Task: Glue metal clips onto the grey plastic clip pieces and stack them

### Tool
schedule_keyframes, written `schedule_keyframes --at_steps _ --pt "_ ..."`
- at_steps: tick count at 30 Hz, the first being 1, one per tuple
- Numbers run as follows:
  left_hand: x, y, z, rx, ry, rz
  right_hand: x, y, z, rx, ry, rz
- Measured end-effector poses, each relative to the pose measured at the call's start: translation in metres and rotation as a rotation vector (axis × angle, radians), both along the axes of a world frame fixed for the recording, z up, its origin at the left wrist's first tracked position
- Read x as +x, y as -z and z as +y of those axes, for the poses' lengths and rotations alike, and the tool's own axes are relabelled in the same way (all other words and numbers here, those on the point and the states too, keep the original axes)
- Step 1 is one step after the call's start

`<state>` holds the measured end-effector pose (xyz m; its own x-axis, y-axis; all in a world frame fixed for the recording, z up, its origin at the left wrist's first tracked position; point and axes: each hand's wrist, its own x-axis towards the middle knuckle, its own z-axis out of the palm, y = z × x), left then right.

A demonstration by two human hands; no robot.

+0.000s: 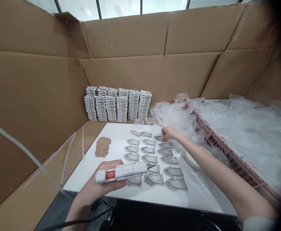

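Observation:
My left hand [99, 186] is closed around a white glue gun [123, 171] with a red label, its tip pointing right over the near rows of parts. Several small grey plastic parts [150, 158] lie in three columns on the white board [198, 195]. My right hand [169, 133] reaches to the far end of the right column, fingers pinched on a grey part [159, 138] that rests on the board.
Stacks of the same grey parts [117, 104] stand against the cardboard wall [34, 106] at the back. A brown blob [103, 147] lies on the board's left. Crumpled clear plastic bags [239, 125] cover a pink crate [227, 152] on the right. A white tube [22, 149] crosses the left.

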<state>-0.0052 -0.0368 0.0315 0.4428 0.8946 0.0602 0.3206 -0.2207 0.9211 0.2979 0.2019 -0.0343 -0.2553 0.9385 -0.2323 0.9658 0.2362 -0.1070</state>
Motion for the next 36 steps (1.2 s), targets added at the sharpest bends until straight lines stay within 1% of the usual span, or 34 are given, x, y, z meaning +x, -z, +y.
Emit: schedule_keyframes --at_steps 2,4,6,8,10,11,12,13,15,17,19,22,29,36 --pt "0.001 0.000 0.000 0.010 -0.007 -0.003 0.001 -0.004 -0.003 0.009 -0.026 0.056" --pt "0.001 0.000 0.001 0.034 -0.013 0.011 0.003 -0.010 -0.006 0.033 -0.031 0.173" --pt "0.002 0.001 0.003 0.059 -0.036 0.028 0.007 -0.016 -0.010 0.104 0.006 0.363" --pt "0.002 0.002 0.004 0.086 -0.069 0.029 0.009 -0.023 -0.015 0.229 0.060 0.584" --pt "0.002 0.003 0.005 0.114 -0.086 0.023 0.008 -0.032 -0.025 0.336 0.108 0.789" --pt "0.001 0.004 0.006 0.128 -0.095 0.019 0.006 -0.037 -0.032 0.355 0.124 0.901" --pt "0.001 0.005 0.007 0.141 -0.108 0.017 0.003 -0.042 -0.041 0.340 0.134 1.022" --pt "0.000 0.006 0.008 0.151 -0.125 0.015 -0.001 -0.047 -0.051 0.292 0.136 1.146" --pt "-0.001 0.008 0.010 0.173 -0.164 0.006 -0.011 -0.058 -0.075 0.127 0.103 1.373" --pt "0.000 0.011 0.013 0.195 -0.210 0.001 -0.021 -0.066 -0.098 -0.043 0.110 1.495" --pt "0.002 0.013 0.016 0.221 -0.267 0.011 -0.031 -0.072 -0.117 -0.175 0.122 1.558" --pt "0.007 0.013 0.017 0.274 -0.337 0.034 -0.040 -0.075 -0.135 -0.267 0.120 1.594" --pt "0.015 0.007 0.017 0.371 -0.342 0.101 -0.047 -0.074 -0.148 -0.308 0.088 1.620" --pt "0.015 0.005 0.016 0.372 -0.315 0.110 -0.049 -0.079 -0.155 -0.334 0.081 1.620"
